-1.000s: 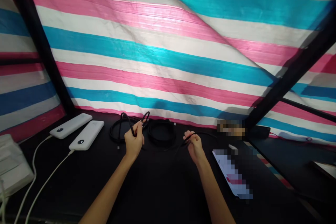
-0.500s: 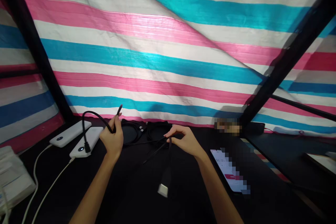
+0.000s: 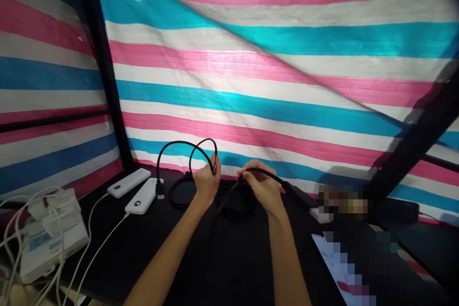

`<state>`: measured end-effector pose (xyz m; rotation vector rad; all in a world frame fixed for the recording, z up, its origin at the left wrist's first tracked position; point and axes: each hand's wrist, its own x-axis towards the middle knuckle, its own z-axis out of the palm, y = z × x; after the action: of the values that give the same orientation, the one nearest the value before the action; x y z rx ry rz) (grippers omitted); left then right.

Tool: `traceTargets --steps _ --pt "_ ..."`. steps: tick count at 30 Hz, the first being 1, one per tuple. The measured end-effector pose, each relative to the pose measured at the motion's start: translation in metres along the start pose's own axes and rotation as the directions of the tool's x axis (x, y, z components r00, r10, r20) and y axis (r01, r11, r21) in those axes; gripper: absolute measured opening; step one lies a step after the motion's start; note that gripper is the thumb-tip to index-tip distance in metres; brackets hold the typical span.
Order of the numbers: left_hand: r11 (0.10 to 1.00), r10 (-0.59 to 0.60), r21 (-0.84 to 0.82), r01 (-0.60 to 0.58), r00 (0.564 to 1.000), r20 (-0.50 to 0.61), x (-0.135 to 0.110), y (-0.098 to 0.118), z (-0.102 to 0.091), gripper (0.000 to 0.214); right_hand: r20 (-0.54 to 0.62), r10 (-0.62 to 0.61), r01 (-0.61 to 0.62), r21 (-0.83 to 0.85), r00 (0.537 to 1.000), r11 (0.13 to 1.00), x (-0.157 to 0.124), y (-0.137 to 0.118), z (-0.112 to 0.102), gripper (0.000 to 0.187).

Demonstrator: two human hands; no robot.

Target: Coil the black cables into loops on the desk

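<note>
The left hand (image 3: 207,184) closes its fingers around a looped black cable (image 3: 181,144), whose plug dangles beside a white power bank (image 3: 142,196). The right hand (image 3: 261,189) pinches a length of black cable (image 3: 273,174) between its fingers. A coiled black cable (image 3: 176,192) remains on the bench (image 3: 107,253); no writing is legible.

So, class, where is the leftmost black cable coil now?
In the head view, the leftmost black cable coil lies on the black tabletop, behind the left hand, right of the nearer white power bank.
</note>
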<state>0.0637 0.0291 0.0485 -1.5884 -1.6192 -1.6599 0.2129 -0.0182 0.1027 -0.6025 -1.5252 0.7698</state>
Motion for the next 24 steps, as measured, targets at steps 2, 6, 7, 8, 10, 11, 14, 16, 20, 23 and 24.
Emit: traceTargets --steps 2,6,7,8,10,11,14,16,20,23,24 --pt "0.999 -0.017 0.051 0.016 1.000 0.026 -0.003 -0.006 0.013 0.038 -0.079 -0.038 0.041 0.046 0.996 0.998 0.000 0.000 -0.003 0.020" --pt "0.985 -0.144 0.102 0.141 0.989 0.021 -0.009 -0.019 0.033 0.039 -0.271 -0.115 0.158 0.144 0.956 0.977 0.001 -0.006 -0.013 0.031" --pt "0.979 -0.182 0.099 0.181 0.983 0.005 -0.009 -0.023 0.036 0.039 -0.316 -0.114 0.176 0.176 0.942 0.968 0.001 -0.008 -0.016 0.034" --pt "0.971 -0.223 0.090 0.224 0.975 -0.020 -0.008 -0.027 0.039 0.039 -0.360 -0.104 0.190 0.213 0.927 0.958 0.000 -0.011 -0.019 0.035" --pt "0.949 -0.304 0.062 0.309 0.950 -0.079 -0.004 -0.037 0.041 0.039 -0.443 -0.063 0.209 0.289 0.894 0.934 0.000 -0.017 -0.026 0.036" --pt "0.937 -0.338 0.047 0.345 0.935 -0.109 -0.001 -0.042 0.041 0.039 -0.480 -0.040 0.218 0.321 0.876 0.922 0.000 -0.019 -0.031 0.037" --pt "0.900 -0.428 -0.006 0.436 0.880 -0.208 0.011 -0.058 0.037 0.040 -0.555 0.013 0.247 0.391 0.832 0.886 0.000 -0.027 -0.045 0.038" --pt "0.895 -0.437 -0.048 0.443 0.854 -0.281 0.020 -0.065 0.031 0.040 -0.572 0.031 0.267 0.429 0.819 0.863 0.000 -0.031 -0.052 0.037" --pt "0.905 -0.412 -0.261 0.337 0.847 -0.335 0.035 -0.053 0.015 0.038 -0.550 0.089 0.254 0.515 0.831 0.819 0.002 -0.031 -0.051 0.035" --pt "0.839 -0.444 -0.459 0.294 0.856 -0.264 0.041 -0.026 0.003 0.037 -0.462 0.078 0.185 0.498 0.884 0.847 0.006 -0.019 -0.041 0.033" --pt "0.795 -0.464 -0.527 0.301 0.861 -0.207 0.042 -0.016 -0.001 0.037 -0.417 0.061 0.157 0.469 0.907 0.869 0.008 -0.013 -0.037 0.031"
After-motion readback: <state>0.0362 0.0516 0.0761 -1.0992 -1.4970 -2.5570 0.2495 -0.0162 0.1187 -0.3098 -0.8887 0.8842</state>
